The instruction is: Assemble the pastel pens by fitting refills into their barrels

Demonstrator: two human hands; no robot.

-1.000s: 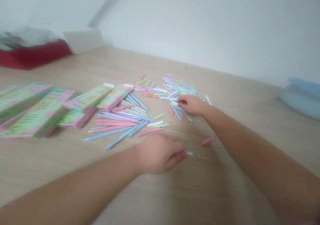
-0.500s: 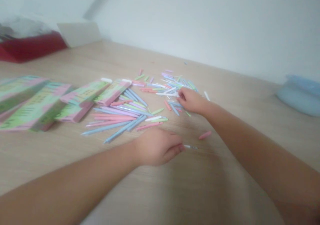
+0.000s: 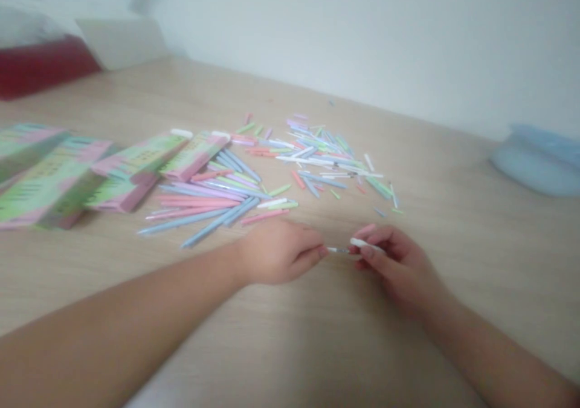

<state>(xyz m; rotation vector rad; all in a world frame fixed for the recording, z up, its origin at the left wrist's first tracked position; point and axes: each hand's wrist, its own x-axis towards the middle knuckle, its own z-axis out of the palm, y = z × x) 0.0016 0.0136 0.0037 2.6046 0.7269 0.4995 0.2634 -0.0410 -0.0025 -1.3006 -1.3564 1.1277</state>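
Observation:
My left hand (image 3: pixel 283 252) is closed in a pinch on a thin white pen refill (image 3: pixel 336 250), whose tip points right. Most of the refill is hidden inside the fist. Facing it, my right hand (image 3: pixel 405 266) grips a short white pen barrel piece (image 3: pixel 362 243) between thumb and fingers, its end close to the refill tip; blur hides whether they touch. Behind the right fingers lies a pink pen piece (image 3: pixel 365 229), partly covered. Just beyond the left hand is a pile of blue, pink, purple and green pens (image 3: pixel 208 199).
Farther back, small coloured pen parts and white refills (image 3: pixel 317 148) are scattered over the wooden table (image 3: pixel 190 329). Green and pink printed boxes (image 3: pixel 54 178) stand at left. A red box (image 3: pixel 45 63) sits at the back left, a blue bag (image 3: pixel 539 160) at the far right.
My right hand has come back from the scattered parts toward my left hand and now holds a white barrel piece. The left hand keeps its grip on the refill. The view has shifted slightly.

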